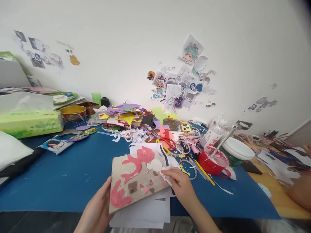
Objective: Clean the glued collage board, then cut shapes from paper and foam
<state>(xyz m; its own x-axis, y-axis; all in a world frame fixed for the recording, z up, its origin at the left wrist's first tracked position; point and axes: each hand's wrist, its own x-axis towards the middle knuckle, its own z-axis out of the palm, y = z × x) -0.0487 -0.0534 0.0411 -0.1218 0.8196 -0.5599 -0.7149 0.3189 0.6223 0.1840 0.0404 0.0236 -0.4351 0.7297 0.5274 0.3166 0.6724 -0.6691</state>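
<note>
My left hand grips the left edge of a beige board, which is tilted toward me. Pink paper cutouts, small pink and brown scraps and a white paper piece lie on its face. In my right hand, closed fingers pinch a crumpled white tissue against the board's right side. White paper sheets stick out below and behind the board. Just beyond it lie scissors with red handles and scissors with yellow handles.
A red mug with a stick in it, a white-lidded tub and a bottle stand at right. Paper scraps pile at the back. A tissue pack lies left. Another person's arm shows at far right.
</note>
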